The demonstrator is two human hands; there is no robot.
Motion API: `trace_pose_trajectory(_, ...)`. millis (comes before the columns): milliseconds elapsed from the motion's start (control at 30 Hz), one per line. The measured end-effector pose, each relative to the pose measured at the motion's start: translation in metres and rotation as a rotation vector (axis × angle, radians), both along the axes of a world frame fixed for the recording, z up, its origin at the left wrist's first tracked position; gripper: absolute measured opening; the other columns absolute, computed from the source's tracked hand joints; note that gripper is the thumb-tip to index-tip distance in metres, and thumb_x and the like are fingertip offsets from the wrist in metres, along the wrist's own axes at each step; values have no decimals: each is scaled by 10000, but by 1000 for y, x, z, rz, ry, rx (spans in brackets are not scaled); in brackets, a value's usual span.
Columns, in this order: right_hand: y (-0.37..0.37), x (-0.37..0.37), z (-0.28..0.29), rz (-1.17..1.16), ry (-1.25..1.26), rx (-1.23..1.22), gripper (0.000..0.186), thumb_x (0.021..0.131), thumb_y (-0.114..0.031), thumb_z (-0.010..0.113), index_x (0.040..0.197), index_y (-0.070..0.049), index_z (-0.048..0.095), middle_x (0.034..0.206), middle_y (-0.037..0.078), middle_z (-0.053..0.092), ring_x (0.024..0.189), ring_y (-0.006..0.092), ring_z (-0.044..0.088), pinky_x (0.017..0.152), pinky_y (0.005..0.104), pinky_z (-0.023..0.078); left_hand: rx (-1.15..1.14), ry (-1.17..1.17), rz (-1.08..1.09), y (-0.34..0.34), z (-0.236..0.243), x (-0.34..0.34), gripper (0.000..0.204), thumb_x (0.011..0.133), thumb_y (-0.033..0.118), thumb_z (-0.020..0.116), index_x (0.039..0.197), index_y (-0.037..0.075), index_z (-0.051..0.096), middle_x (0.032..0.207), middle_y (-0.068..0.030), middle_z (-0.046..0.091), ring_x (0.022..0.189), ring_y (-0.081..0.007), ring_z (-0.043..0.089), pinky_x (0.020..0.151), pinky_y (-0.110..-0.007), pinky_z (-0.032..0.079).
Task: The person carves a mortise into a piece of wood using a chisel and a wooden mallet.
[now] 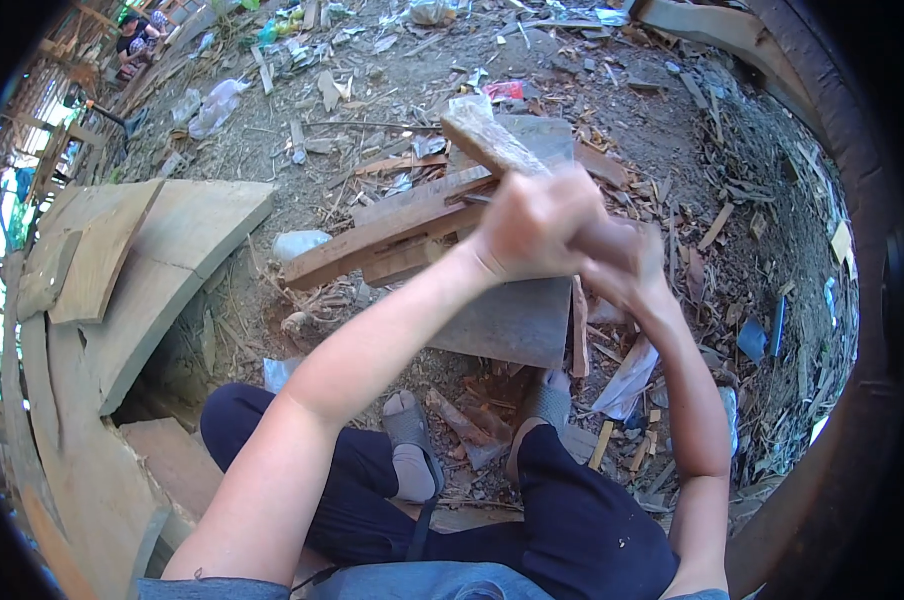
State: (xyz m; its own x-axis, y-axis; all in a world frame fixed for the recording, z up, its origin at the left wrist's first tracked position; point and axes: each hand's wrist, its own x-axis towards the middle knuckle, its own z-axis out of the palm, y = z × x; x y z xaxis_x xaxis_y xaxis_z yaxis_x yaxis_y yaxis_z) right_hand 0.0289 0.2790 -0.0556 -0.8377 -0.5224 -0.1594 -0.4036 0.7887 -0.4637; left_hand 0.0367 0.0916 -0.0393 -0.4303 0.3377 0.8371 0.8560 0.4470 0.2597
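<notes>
My left hand (537, 225) is closed on a short, thick wooden piece (487, 135) that angles up and away, its pale, rough upper end raised over the work spot. My right hand (627, 260), blurred, is closed on the lower, darker part of the same piece, just right of the left hand. Beneath them a grey board (502, 330) lies on the ground, with brown planks (332, 255) stacked across it toward the left. My hands hide the middle of this stack.
Wide pale boards (192, 230) lean at my left. Wood scraps, plastic bags (217, 105) and debris cover the dirt. My sandaled feet (407, 430) rest near the board. Another person (137, 45) sits at the far upper left. A dark curved edge (852, 250) borders the right.
</notes>
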Motion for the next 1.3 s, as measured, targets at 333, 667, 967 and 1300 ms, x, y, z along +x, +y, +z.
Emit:
trace_pose_trajectory(333,-22,18,18,-142,-47,83,523,897,-404,603,1211,-16,446,919,304,682,926,477,660,824,558,513,232,46,211,-25,3,15,173,764,48,700,713,98,543,596,-33,504,491,-175,550,421,-282,399)
trace_pose_trajectory(667,-20,17,8,-136,-36,44,559,900,-416,603,1246,-6,446,900,304,680,903,472,664,814,546,512,975,-459,81,-96,57,-34,243,892,117,642,699,68,502,577,-37,499,405,-134,480,383,-283,378)
trace_pose_trajectory(967,-19,14,4,-146,-41,16,585,891,-426,609,1266,-6,448,888,292,683,912,463,664,814,540,509,873,-539,4,-88,36,-32,265,920,162,640,717,69,496,568,-40,495,385,-119,448,372,-275,357)
trace_pose_trajectory(1300,-12,22,39,-329,-447,-632,499,892,-361,674,1233,-20,545,779,38,557,612,115,555,521,294,466,661,-484,221,-63,10,-35,96,854,55,641,810,36,557,615,-1,555,446,-68,515,407,-230,418)
